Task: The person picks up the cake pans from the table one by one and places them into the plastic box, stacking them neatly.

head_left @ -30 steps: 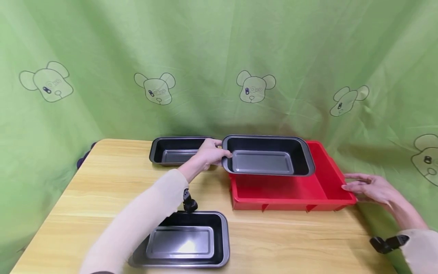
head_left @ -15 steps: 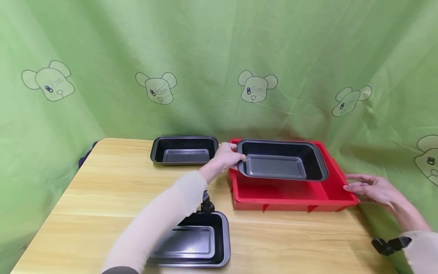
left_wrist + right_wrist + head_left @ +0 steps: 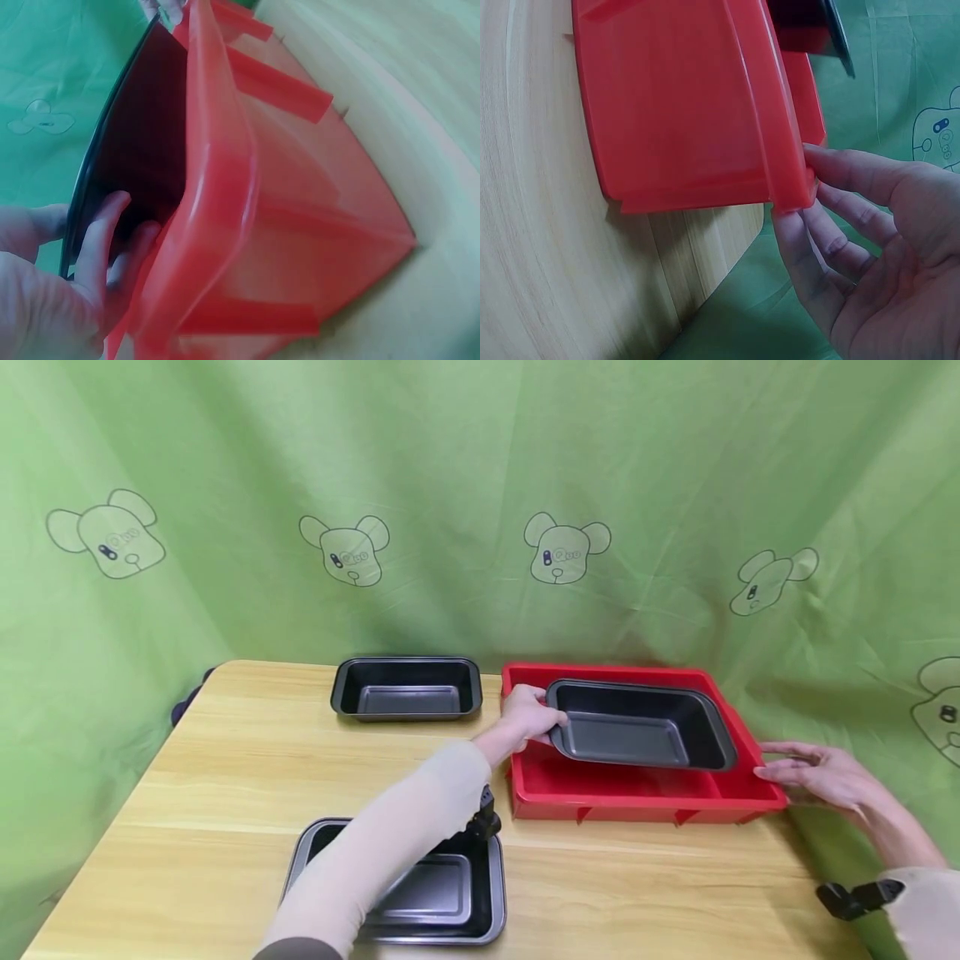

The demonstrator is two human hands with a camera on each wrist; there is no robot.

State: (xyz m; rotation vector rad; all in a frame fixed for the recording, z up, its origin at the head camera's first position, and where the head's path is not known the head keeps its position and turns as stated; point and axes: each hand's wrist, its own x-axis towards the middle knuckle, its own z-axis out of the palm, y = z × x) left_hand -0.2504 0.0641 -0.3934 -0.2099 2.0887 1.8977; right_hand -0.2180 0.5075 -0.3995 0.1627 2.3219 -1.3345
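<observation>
Held pan (image 3: 626,737) shifted right; lowered

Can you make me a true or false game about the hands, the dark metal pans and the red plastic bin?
1. The left hand grips a dark, rectangular metal pan. True.
2. The gripped pan is upside down. False: its open side faces up.
3. The right hand touches the red, rectangular plastic bin. True.
4. Only one other pan is in view. False: there are two, a back pan and a front pan.
5. The green cloth curtain has animal-face outlines. True.
</observation>
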